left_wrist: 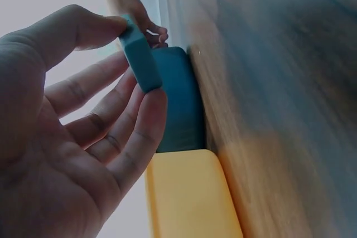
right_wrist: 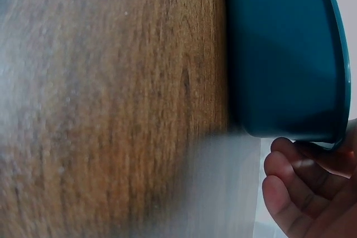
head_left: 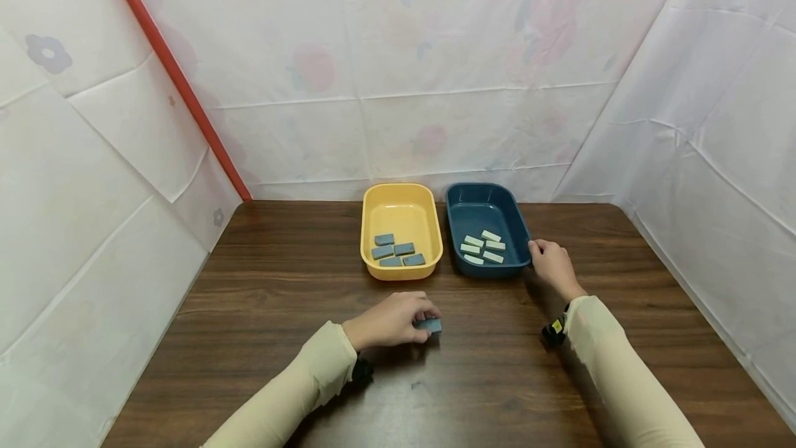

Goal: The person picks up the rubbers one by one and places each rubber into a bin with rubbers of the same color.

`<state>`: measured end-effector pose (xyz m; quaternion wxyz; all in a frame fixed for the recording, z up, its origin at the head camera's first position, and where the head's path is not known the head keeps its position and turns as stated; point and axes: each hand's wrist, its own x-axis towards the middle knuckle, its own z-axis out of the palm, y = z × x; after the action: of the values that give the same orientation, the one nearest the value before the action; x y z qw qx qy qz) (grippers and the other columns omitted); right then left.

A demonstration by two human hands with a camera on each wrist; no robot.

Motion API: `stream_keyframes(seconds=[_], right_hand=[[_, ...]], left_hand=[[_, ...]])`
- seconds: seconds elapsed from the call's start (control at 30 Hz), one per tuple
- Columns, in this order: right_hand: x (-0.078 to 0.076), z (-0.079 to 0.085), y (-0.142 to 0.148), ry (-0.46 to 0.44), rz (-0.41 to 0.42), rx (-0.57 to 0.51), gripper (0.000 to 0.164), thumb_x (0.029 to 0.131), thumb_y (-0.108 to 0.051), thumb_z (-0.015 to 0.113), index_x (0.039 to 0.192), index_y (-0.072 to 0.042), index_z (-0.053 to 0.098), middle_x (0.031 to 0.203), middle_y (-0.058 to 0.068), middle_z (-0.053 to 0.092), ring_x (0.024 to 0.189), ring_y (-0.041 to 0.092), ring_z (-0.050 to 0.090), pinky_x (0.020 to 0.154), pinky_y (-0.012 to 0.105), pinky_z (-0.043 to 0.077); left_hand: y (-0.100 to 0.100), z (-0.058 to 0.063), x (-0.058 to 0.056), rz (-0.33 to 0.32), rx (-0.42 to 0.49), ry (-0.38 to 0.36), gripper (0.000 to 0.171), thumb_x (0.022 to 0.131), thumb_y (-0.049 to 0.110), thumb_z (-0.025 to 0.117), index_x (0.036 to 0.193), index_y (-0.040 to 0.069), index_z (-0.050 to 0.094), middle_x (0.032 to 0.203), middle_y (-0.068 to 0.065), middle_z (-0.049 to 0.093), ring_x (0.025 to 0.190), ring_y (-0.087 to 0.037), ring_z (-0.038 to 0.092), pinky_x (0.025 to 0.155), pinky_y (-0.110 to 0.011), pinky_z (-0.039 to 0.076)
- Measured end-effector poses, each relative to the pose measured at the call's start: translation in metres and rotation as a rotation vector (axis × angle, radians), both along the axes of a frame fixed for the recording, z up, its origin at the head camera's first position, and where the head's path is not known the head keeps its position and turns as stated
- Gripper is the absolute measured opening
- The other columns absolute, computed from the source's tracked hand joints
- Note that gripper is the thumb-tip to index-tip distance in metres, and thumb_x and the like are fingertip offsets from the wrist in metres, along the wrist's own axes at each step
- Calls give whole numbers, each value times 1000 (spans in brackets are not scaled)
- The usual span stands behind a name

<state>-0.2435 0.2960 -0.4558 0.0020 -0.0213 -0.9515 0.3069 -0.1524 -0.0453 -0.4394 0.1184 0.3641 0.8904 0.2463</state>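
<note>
My left hand [head_left: 393, 318] pinches a blue-grey eraser [head_left: 429, 325] with slanted ends between thumb and fingers, just above the table in front of the yellow tray [head_left: 368, 227]. Up close in the left wrist view, the eraser [left_wrist: 140, 57] looks teal; the thumb is on its upper end and a fingertip on its lower end. Several blue-grey erasers [head_left: 404, 249] lie in the near half of the yellow tray. At the dark blue tray [head_left: 457, 209], my right hand [head_left: 553, 268] grips the right rim near the front corner. Several pale green erasers [head_left: 483, 247] lie inside that tray.
Both trays stand side by side on a brown wooden table [head_left: 280, 275], close to its back edge, with a narrow gap between them. White patterned sheeting [head_left: 398, 54] encloses the back and sides. A red strip [head_left: 180, 81] runs down the back left corner.
</note>
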Motion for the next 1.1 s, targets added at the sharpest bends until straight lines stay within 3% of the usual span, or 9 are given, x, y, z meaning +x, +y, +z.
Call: stream_keyframes(seconds=[0.53, 1.1], right_hand=[[1, 1, -1, 1, -4, 1, 50, 107, -29, 31, 131, 7, 56, 110, 25, 66, 90, 32, 58, 81, 45, 48], [1, -1, -1, 18, -8, -3, 47, 107, -28, 33, 126, 6, 60, 90, 18, 67, 80, 27, 58, 73, 38, 46]], left_hand=[[-5, 6, -9, 65, 78, 78, 33, 85, 16, 70, 118, 11, 70, 99, 2, 63, 86, -6, 58, 77, -21, 50], [-9, 11, -27, 250, 212, 233, 29, 84, 15, 73, 113, 11, 71, 96, -2, 67, 87, -15, 63, 77, -31, 53]])
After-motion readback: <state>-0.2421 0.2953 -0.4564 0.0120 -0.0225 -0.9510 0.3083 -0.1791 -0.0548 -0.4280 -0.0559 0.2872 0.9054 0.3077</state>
